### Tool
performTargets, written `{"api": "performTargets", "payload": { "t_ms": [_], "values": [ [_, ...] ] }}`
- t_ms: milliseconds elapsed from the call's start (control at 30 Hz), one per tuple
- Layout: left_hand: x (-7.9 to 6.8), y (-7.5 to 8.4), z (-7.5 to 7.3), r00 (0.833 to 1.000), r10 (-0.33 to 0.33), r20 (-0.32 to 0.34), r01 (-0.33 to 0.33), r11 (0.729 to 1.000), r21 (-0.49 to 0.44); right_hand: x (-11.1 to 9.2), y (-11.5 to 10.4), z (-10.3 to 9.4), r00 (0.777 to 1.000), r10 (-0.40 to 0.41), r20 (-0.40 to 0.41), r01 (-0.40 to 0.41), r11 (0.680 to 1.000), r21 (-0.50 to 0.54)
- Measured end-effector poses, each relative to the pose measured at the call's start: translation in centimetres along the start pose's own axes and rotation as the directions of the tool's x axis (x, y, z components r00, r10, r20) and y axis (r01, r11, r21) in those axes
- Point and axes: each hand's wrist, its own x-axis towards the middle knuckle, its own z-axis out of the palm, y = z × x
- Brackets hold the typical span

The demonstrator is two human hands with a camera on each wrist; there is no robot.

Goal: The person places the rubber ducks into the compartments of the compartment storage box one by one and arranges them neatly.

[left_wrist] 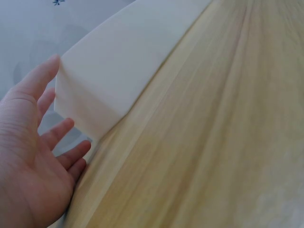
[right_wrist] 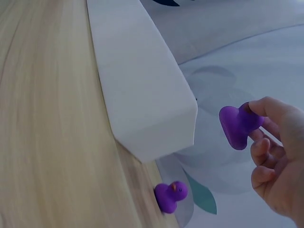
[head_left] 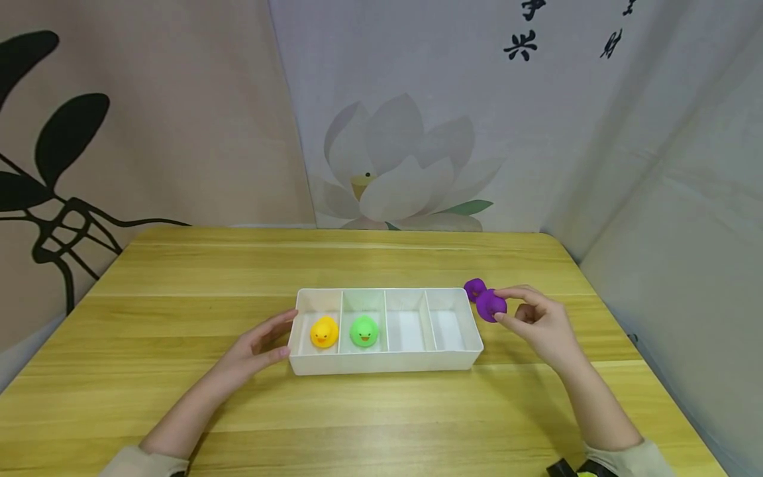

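A white box (head_left: 381, 363) with several compartments in a row lies on the table. My left hand (head_left: 260, 346) is at its left end, thumb near the front corner and index finger near the back; in the left wrist view the fingers are relaxed beside the end wall. Off the box's right end, my right hand (head_left: 544, 326) pinches a purple toy duck (right_wrist: 236, 126) between thumb and fingers, raised above the table in the right wrist view. A second purple toy duck (right_wrist: 168, 195) sits on the table behind the box's right end.
A yellow toy duck (head_left: 324, 332) sits in the leftmost compartment, and a green toy duck (head_left: 364, 331) in the one beside it. The wooden table (head_left: 381, 424) reaches back to a printed curtain (head_left: 405, 79).
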Motion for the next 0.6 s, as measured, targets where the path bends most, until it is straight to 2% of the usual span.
{"api": "performTargets", "payload": {
  "t_ms": [300,600],
  "values": [
    [0.0,0.0,0.0,1.0,-0.004,0.003,0.004,1.0,-0.008,-0.2,-1.3,1.2,0.997,-0.069,0.024,0.067,0.996,0.064],
    [0.1,-0.1,0.0,1.0,0.018,0.001,-0.018,1.0,0.002,-0.1,-2.3,2.7,0.986,-0.156,0.054,0.148,0.98,0.131]
  ]
}}
